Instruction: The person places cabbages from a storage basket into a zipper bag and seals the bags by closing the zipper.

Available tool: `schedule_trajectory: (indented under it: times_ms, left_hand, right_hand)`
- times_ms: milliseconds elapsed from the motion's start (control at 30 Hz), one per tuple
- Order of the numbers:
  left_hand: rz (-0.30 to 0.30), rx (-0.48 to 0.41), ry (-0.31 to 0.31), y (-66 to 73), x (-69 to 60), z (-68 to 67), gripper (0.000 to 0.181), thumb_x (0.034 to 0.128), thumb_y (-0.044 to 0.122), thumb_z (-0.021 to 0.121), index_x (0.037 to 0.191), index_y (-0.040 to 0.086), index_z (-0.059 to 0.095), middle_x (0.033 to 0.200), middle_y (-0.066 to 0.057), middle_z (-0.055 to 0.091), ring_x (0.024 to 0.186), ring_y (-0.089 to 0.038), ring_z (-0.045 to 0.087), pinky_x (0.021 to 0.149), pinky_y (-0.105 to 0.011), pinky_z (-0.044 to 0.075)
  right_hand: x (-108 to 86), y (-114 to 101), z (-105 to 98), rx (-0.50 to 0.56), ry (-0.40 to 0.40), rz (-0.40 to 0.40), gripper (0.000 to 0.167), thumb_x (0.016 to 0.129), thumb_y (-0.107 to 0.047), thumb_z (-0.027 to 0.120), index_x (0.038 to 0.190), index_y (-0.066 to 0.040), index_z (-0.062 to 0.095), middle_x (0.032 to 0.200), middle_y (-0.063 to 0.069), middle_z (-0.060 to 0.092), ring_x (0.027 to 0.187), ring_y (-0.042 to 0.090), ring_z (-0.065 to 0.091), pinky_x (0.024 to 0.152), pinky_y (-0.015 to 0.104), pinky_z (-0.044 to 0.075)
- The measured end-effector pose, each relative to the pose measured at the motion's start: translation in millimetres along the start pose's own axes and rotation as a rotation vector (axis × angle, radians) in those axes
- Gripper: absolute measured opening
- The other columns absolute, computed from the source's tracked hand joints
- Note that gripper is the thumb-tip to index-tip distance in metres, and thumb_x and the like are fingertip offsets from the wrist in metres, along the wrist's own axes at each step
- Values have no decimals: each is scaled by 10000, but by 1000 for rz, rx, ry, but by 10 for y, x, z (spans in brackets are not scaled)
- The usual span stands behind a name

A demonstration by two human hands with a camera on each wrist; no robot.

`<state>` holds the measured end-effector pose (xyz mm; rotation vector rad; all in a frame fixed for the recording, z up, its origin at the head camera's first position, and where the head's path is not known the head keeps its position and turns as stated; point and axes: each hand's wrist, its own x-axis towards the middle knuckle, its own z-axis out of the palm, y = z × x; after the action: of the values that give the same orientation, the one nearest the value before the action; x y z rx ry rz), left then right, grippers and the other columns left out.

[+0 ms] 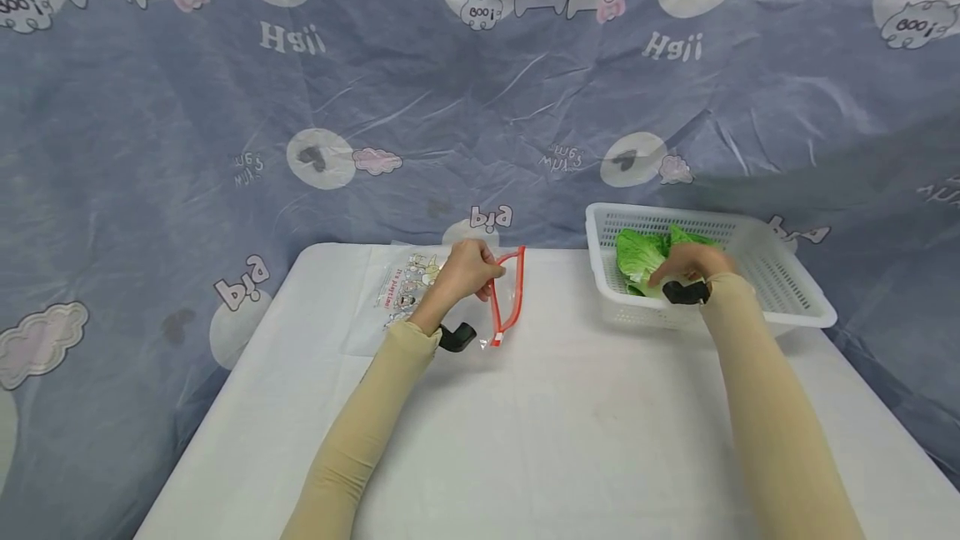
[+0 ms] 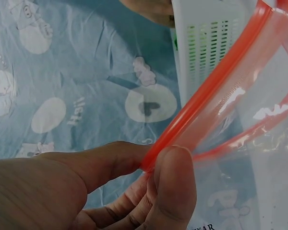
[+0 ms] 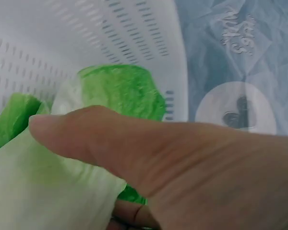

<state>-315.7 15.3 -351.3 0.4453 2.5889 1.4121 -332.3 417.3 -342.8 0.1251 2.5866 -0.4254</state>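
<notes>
My left hand (image 1: 468,267) pinches the red zip edge of a clear plastic zip bag (image 1: 401,294) between thumb and fingers. The bag has printed cartoon figures, and its red-rimmed mouth (image 2: 216,76) gapes toward the right. Over at the white basket (image 1: 795,319), my right hand (image 1: 693,261) reaches in and grips a pale green lettuce leaf (image 3: 53,187). Its thumb lies on top of the leaf, with the other fingers partly hidden below. More green lettuce leaves (image 1: 637,255) lie around that hand inside the basket.
A white table (image 1: 555,423) carries the bag at its back left and the slotted basket at its back right. Behind it hangs a blue-grey cloth (image 1: 465,107) with printed figures. Black wrist mounts (image 1: 457,337) sit below both hands.
</notes>
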Motion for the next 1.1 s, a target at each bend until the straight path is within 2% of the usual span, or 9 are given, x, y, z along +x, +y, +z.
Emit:
schedule_trajectory:
  times_ms: [67,133,333,500,567,667,767,1000,1100]
  left_hand:
    - [-4,2,0,5,3,2,162,883,116,684,808,15,583,580,-98,619,431,-189,624,588,-423,585]
    - [-6,-1,-3,8,5,4,163,880,115,686,808,15,580,574,-98,617,438,-202,630,586,-426,584]
    - [-4,-2,-11,26,-7,12,161,878,113,687,804,13,586,573,-101,622,479,-248,659,490,-322,560]
    - [6,5,-1,23,-4,9,160,883,123,685,812,25,580,597,-94,624,473,-241,656,552,-380,580]
    - [13,2,-1,20,0,11,165,883,126,688,812,24,581,604,-94,624,461,-225,649,570,-397,583]
    - [12,-8,3,17,6,10,167,881,121,694,810,21,581,608,-93,622,445,-198,635,555,-385,582]
    - [3,-23,8,16,14,9,158,878,104,693,812,18,577,605,-90,616,438,-184,628,545,-374,580]
    - [7,-78,18,21,28,21,137,868,72,690,846,2,574,582,-87,608,428,-173,616,600,-441,584]
    - [13,-80,29,18,30,19,138,867,70,692,857,0,573,580,-88,605,423,-172,611,602,-453,582]
  right_hand:
    - [20,31,12,27,-3,6,865,820,-456,714,1337,158,390,1285,330,476,1132,439,500,959,529,448]
    - [37,47,27,35,-16,30,992,819,-466,711,1434,152,239,1395,388,360,1242,513,410,1031,579,385]
    - [130,127,57,45,0,85,1190,787,-525,725,1488,113,5,1450,416,234,1320,563,292,1066,617,326]
    - [162,162,66,28,52,76,1100,781,-536,718,1468,122,165,1390,375,370,1227,524,415,968,606,415]
    - [167,175,68,16,77,59,978,800,-545,698,1400,123,310,1193,330,510,1043,446,519,862,542,474]
    - [179,182,59,-3,121,1,619,832,-521,666,1006,62,554,789,118,526,720,249,478,687,384,468]
    - [156,160,43,8,184,-70,456,851,-470,655,730,-78,455,667,0,378,628,163,368,598,316,397]
    - [-9,74,69,137,337,-134,600,884,-516,604,959,60,455,903,172,472,786,261,472,641,351,453]
    - [-49,45,89,196,406,-135,584,878,-547,598,920,23,475,843,127,483,738,232,482,610,349,466]
